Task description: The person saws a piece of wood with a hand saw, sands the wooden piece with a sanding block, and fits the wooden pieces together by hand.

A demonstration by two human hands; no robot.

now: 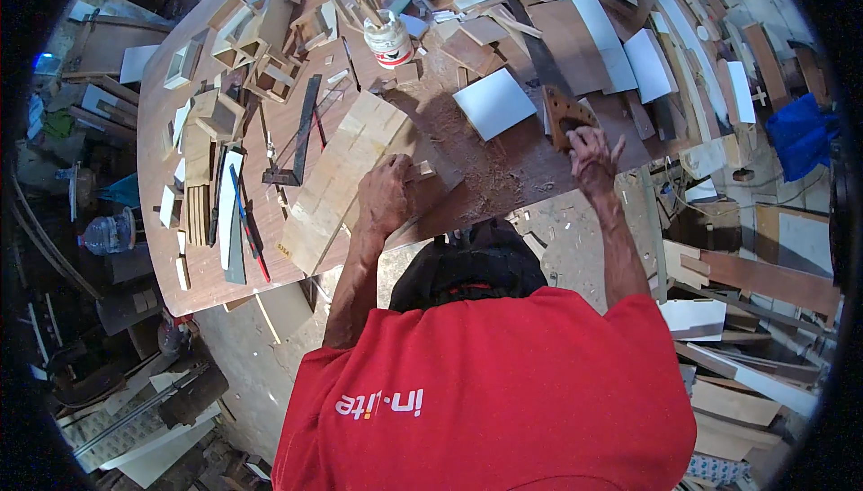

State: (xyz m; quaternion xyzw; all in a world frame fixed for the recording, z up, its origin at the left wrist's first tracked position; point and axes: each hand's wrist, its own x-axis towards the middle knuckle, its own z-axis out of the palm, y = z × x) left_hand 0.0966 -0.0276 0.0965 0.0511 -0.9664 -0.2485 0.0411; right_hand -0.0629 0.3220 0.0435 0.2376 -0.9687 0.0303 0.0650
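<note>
1. Left hand (385, 192): curled round small block (424, 170) by pale board (334, 172); steady pressure should help.
2. Right hand (592, 164): fingers at saw (566, 113) handle, firmness can't tell; full wrap likely better.
3. Beyond, between hands: white panel (495, 104), tabletop (270, 267).

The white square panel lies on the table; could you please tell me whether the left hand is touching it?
Apart: the head view plainly shows sawdust-strewn tabletop between the white square panel and the left hand.
</note>
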